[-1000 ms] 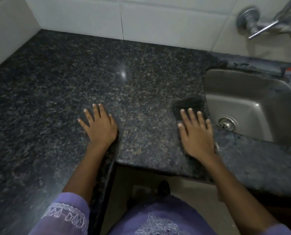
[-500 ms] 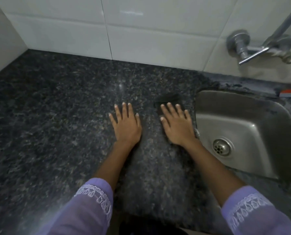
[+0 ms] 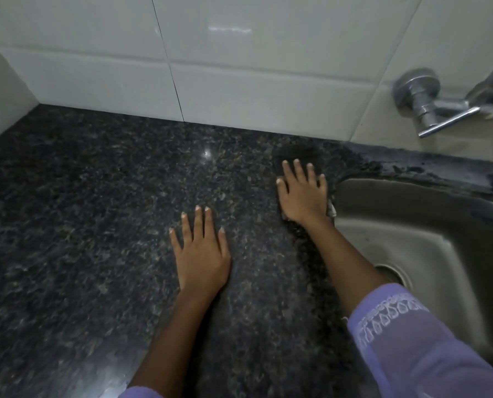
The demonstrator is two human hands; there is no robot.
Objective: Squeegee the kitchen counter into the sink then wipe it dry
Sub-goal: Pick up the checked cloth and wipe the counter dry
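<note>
1. Right now my right hand (image 3: 302, 193) presses flat, fingers straight, on a dark, flat wiping cloth (image 3: 295, 153) lying on the black speckled granite counter (image 3: 96, 225). It sits right of centre in the frame, just beside the upper-left corner of the stainless steel sink (image 3: 429, 234).
2. My left hand (image 3: 202, 254) rests flat at centre frame, fingers spread, holding nothing and only bracing me.
3. I judge this to be the drying part; no squeegee shows anywhere.
4. The cloth is nearly the counter's colour and mostly hidden under my palm, so I could slide off it without noticing and leave a streak.
5. Since I only press it, not clasp it, a push rightward could carry the cloth over the sink rim and drop it into the basin.
6. Along the back, the white glossy wall tiles (image 3: 239, 67) stop any forward stroke close ahead; fingertips would hit them first.
7. At upper right the chrome wall tap (image 3: 429, 110) overhangs the narrow rough strip behind the sink, a tight spot.
8. Open room lies leftward, a wide dark stretch toward the left wall.
</note>
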